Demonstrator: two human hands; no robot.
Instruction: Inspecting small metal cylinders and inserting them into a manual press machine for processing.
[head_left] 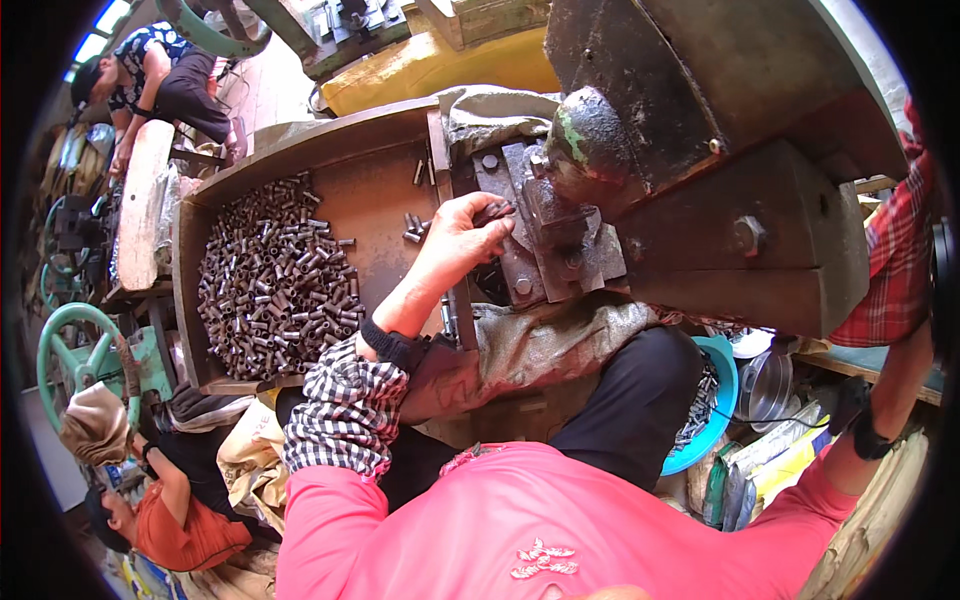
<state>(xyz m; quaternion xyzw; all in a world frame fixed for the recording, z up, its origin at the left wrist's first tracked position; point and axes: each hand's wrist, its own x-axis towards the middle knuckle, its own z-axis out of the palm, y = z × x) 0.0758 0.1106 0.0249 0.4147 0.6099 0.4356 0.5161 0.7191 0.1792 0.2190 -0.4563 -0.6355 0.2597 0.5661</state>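
My left hand (462,236) is closed in a pinch beside the press's steel die block (535,225). Between thumb and fingers shows a small dark metal piece (494,211); its exact shape is hard to make out. Under the left forearm, a wooden tray (380,205) holds a heap of short metal tubes (280,280). A few loose tubes (413,228) lie near my left wrist. The dark press ram (592,145) stands above the die. My right forearm rises at the far right behind a red plaid cloth (890,255), which hides the right hand.
A blue basin (722,400) of metal pieces stands low beside my knee. Grey cloth (560,340) hangs over the bench edge. The press's heavy body (740,240) fills the upper right. Two other people work at left, near a green handwheel (88,340).
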